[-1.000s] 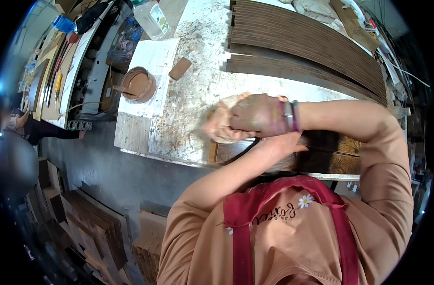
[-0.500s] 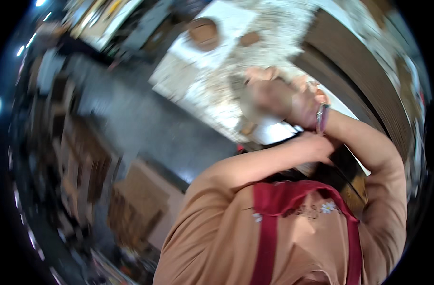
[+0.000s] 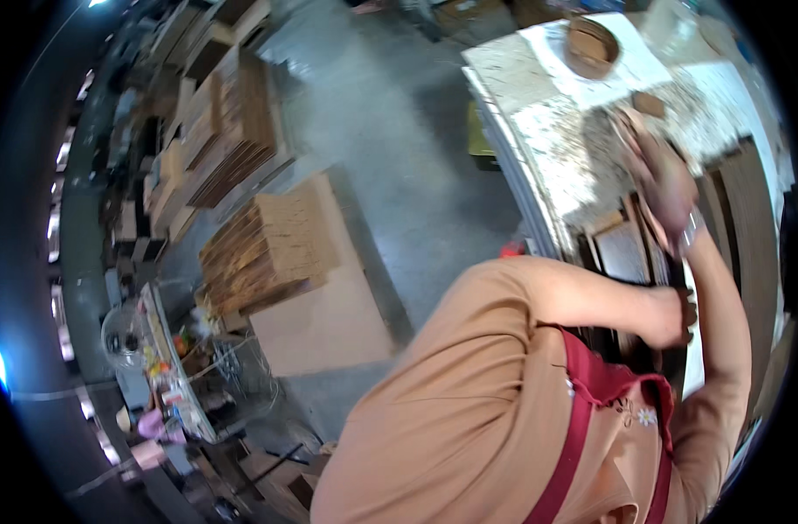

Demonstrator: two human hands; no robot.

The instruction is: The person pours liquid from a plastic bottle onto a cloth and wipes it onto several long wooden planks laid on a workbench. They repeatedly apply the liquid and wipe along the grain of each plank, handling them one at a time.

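The right hand, at two o'clock over the speckled workbench, pinched a thin, light, probably stiff brown sheet best held by its edges; the left hand's finger state could not be told.

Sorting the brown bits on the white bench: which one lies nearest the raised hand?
The small flat brown block, just above the right hand; the round brown bowl sits farther off.
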